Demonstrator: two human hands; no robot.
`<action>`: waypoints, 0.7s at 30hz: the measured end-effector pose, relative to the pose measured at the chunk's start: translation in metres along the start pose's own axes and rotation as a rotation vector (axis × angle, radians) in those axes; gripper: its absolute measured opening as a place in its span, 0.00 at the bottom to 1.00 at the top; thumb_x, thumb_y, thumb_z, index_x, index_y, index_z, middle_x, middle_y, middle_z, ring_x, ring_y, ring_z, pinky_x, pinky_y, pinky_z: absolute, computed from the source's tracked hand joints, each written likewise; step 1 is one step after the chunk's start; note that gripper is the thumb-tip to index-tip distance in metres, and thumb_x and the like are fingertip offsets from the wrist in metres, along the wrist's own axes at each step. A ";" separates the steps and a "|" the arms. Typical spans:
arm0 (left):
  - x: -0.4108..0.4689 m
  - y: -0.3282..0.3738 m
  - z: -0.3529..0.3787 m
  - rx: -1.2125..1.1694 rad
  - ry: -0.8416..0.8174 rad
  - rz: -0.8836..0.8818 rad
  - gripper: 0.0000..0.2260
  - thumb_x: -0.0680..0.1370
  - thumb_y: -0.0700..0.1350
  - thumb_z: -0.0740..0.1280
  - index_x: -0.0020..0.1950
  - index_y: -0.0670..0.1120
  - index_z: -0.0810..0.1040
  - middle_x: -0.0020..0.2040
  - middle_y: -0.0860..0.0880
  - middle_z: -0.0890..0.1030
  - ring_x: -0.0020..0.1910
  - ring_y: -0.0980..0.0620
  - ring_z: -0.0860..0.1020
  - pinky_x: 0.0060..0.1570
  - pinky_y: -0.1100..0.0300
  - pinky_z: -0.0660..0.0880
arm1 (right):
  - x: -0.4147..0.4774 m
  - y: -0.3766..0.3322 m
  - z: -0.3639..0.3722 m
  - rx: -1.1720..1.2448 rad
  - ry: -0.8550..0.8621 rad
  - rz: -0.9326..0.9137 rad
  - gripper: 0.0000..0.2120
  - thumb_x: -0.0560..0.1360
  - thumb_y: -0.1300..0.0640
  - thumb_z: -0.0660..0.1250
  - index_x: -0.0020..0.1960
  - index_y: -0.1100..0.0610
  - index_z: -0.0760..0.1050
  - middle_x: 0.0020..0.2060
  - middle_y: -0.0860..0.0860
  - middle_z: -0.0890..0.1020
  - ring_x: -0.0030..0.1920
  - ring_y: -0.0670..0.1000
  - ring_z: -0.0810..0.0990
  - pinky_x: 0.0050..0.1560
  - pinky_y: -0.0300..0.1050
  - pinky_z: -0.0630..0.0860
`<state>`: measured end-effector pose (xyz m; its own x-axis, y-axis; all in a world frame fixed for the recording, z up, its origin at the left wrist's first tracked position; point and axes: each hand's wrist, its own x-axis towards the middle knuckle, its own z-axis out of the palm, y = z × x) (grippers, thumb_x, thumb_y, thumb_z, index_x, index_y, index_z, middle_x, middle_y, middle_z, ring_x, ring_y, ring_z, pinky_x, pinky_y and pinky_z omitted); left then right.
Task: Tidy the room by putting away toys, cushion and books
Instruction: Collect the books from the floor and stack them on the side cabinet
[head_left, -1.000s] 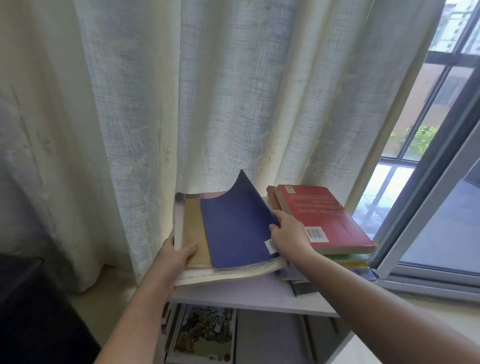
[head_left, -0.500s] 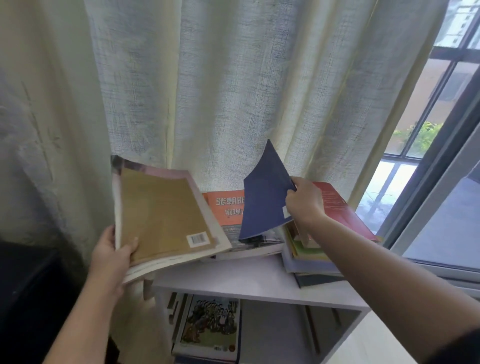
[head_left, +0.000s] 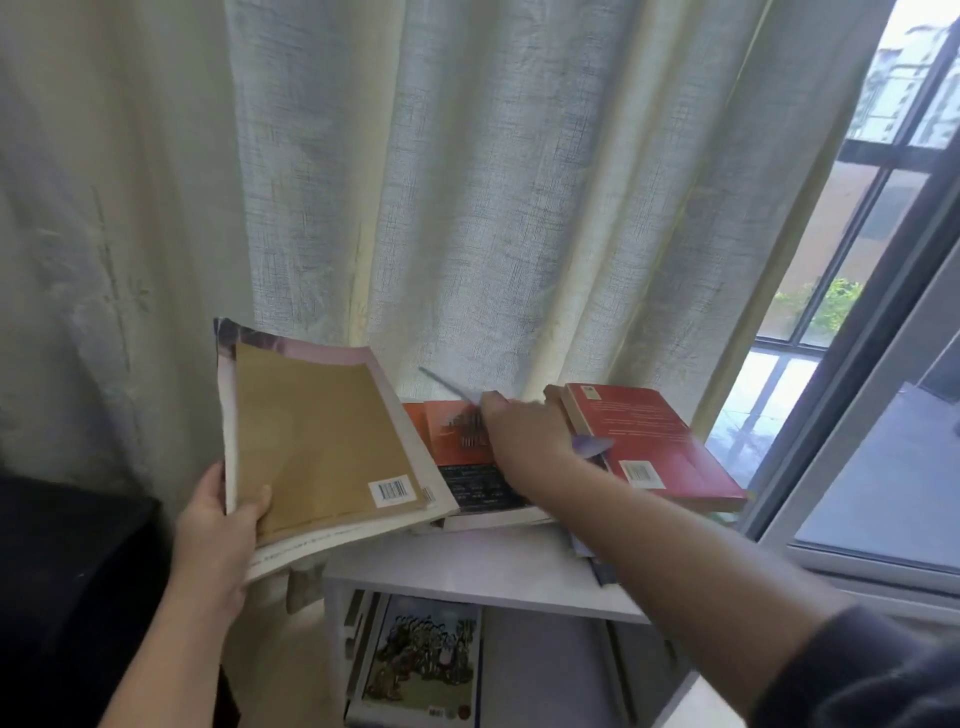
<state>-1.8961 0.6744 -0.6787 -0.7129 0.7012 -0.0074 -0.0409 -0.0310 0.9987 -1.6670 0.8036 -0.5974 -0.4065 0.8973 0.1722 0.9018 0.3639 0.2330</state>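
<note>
My left hand (head_left: 221, 525) grips a tan-covered book (head_left: 311, 441) and a larger pale book beneath it by their left edge, holding them tilted above the left end of the white shelf (head_left: 467, 566). My right hand (head_left: 524, 436) reaches over an orange book (head_left: 452, 434) lying on the shelf top and pinches a thin blue book (head_left: 447, 385). The blue book is motion-blurred and seen edge-on, mostly hidden by the hand. A red book (head_left: 654, 441) tops a stack at the shelf's right end.
A pale curtain (head_left: 467, 208) hangs directly behind the shelf. A window (head_left: 857, 364) with a grey frame stands at the right. An illustrated book (head_left: 423, 660) leans in the compartment below. Dark furniture (head_left: 67, 597) sits at the lower left.
My right hand has swung the blue book down and to the left, over the orange book, so it now shows edge-on. My left hand keeps the tan book lifted, shifted slightly right.
</note>
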 end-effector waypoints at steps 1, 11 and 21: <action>0.002 0.001 -0.002 -0.012 -0.004 0.006 0.21 0.79 0.37 0.64 0.70 0.50 0.69 0.56 0.46 0.78 0.55 0.43 0.77 0.53 0.46 0.74 | -0.004 -0.012 0.014 0.045 -0.123 -0.006 0.14 0.80 0.61 0.58 0.65 0.57 0.72 0.53 0.54 0.80 0.51 0.55 0.80 0.44 0.45 0.72; 0.004 0.012 -0.003 -0.084 -0.094 0.030 0.16 0.79 0.38 0.64 0.66 0.50 0.73 0.51 0.49 0.80 0.50 0.48 0.79 0.48 0.51 0.76 | 0.007 -0.012 0.035 1.017 -0.335 0.163 0.21 0.81 0.43 0.55 0.52 0.60 0.77 0.48 0.54 0.81 0.49 0.55 0.79 0.52 0.51 0.76; -0.009 0.011 0.042 -0.093 -0.142 0.031 0.15 0.79 0.48 0.65 0.66 0.52 0.71 0.50 0.54 0.80 0.47 0.52 0.79 0.45 0.55 0.76 | -0.005 -0.007 0.037 1.294 -0.244 0.217 0.18 0.70 0.52 0.75 0.57 0.56 0.76 0.48 0.49 0.83 0.46 0.49 0.82 0.38 0.39 0.77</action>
<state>-1.8608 0.6972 -0.6656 -0.6094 0.7920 0.0374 -0.0891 -0.1153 0.9893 -1.6657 0.8062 -0.6352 -0.3243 0.9388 -0.1159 0.4879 0.0610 -0.8707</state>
